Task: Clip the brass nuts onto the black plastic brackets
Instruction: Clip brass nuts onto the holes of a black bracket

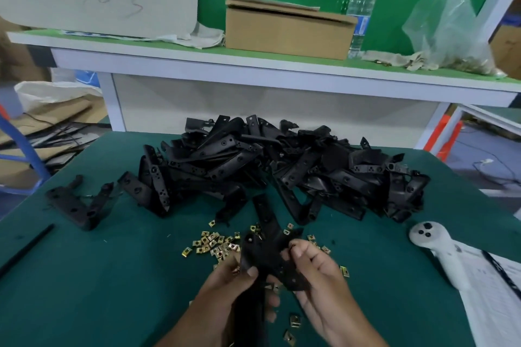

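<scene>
A black plastic bracket is held up over the green table between both hands. My left hand grips its lower left part, thumb on top. My right hand holds its right side, thumb and fingertips pinching at the bracket's edge; a nut there is not plainly visible. Several loose brass nuts lie scattered on the table just beyond and below my hands. A large heap of black brackets fills the middle of the table.
A separate bracket lies at the left, a thin black rod near the left edge. A white controller and papers sit at the right. Behind, a shelf carries a cardboard box, a water bottle and a plastic bag.
</scene>
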